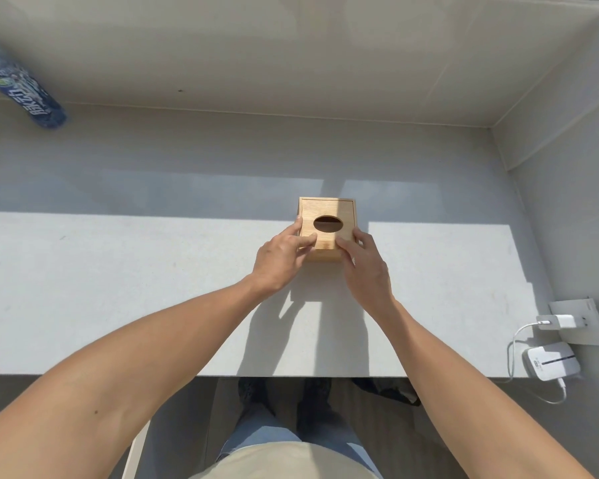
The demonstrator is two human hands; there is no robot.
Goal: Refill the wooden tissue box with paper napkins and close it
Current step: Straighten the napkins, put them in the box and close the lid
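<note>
A square wooden tissue box (pixel 327 210) stands upright on the grey counter (pixel 118 288), a little right of centre. Its lid has a dark oval slot, and no napkin shows through the slot. My left hand (pixel 282 257) grips the box's near left corner, thumb on the lid and fingers along the left side. My right hand (pixel 363 262) grips the near right corner the same way. No paper napkins are in view.
A blue-labelled plastic bottle (pixel 21 88) stands at the far left by the wall. A white charger (pixel 561 321) sits in a wall socket at the right, with a white device (pixel 552 364) and cable below it. The counter's front edge runs just above my legs.
</note>
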